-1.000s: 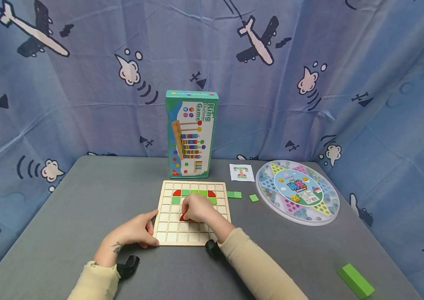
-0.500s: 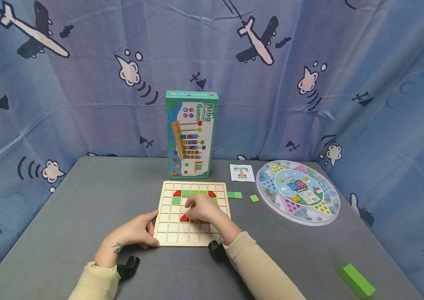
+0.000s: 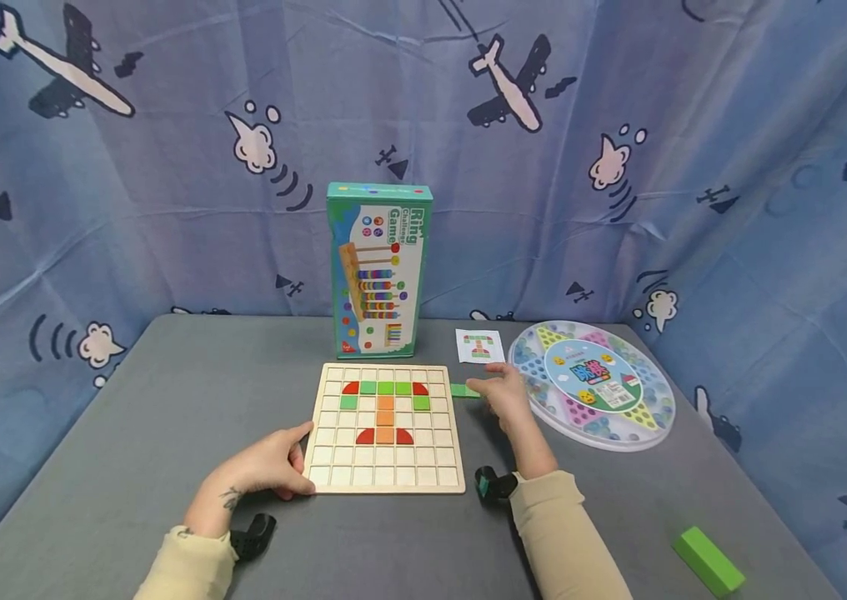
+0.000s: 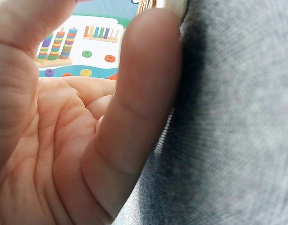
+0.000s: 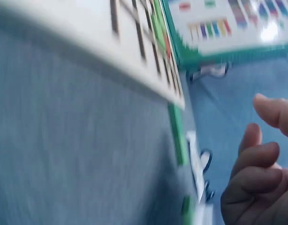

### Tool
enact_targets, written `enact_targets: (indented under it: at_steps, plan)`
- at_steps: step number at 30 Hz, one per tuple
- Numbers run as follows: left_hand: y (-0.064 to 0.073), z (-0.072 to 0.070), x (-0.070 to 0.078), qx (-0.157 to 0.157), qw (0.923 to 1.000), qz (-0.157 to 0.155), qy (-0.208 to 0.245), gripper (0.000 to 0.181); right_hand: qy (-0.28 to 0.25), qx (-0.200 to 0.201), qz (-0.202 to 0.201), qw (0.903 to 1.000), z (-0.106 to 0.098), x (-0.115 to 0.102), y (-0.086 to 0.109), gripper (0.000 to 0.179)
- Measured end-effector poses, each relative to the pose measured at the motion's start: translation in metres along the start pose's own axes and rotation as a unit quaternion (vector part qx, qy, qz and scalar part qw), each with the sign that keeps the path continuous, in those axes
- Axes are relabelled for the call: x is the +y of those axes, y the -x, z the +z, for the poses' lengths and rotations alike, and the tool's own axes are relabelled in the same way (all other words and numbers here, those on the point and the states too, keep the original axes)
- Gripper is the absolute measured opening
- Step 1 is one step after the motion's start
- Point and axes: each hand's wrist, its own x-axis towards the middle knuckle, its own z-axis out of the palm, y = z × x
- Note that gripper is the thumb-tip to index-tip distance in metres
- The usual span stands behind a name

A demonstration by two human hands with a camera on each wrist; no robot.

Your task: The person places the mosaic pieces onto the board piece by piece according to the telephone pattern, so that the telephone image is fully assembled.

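My left hand (image 3: 262,467) rests against the left side of the wooden grid board (image 3: 416,476), its thumb near the lower left corner. In the left wrist view the thumb (image 4: 144,93) touches the board's edge. Set in the grid are red quarter-round pieces (image 3: 365,436), green square tiles (image 3: 368,387) and a column of orange squares (image 3: 385,418). My right hand (image 3: 509,406) hovers right of the board over loose green tiles (image 3: 461,391), partly covering them. Nothing shows between its loosely bent fingers (image 5: 261,154) in the right wrist view.
A small pattern card (image 3: 479,346) lies behind the right hand. To its right is a round marble-game board (image 3: 596,375). A tall Ring Challenge Game box (image 3: 378,275) stands behind the grid board. A green block (image 3: 709,562) lies at the front right.
My right hand has left the grid board and moved right to the loose green tiles, uncovering the orange column and a red piece. The left hand stays at the board's edge.
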Motion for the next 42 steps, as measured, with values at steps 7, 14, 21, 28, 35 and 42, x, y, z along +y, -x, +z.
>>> enact_targets:
  at_steps: [7,14,21,28,35,42]
  plan:
    - [0.003,0.0,0.002,-0.003,1.0,-0.004,0.002,0.101,-0.055,0.086,0.028,0.9944,-0.013,0.021,-0.009,0.055]
    - [0.002,0.0,0.002,-0.004,1.0,-0.003,0.002,0.102,-0.027,0.111,0.073,0.9908,-0.012,0.027,-0.01,0.052]
    - [0.003,0.0,0.003,-0.004,1.0,-0.003,0.003,0.102,0.044,0.093,0.074,0.9919,-0.011,0.027,-0.009,0.052]
    - [0.003,0.0,0.003,-0.004,1.0,-0.004,0.005,0.102,0.133,0.09,0.058,0.9854,-0.01,0.029,-0.011,0.026]
    - [0.002,0.001,0.001,0.002,1.0,-0.004,-0.005,0.101,0.278,0.071,0.047,0.9567,-0.01,0.022,-0.009,0.014]
    - [0.001,0.001,0.0,0.004,1.0,0.001,-0.002,0.101,0.309,0.068,0.071,0.9459,-0.01,0.016,-0.005,0.055]
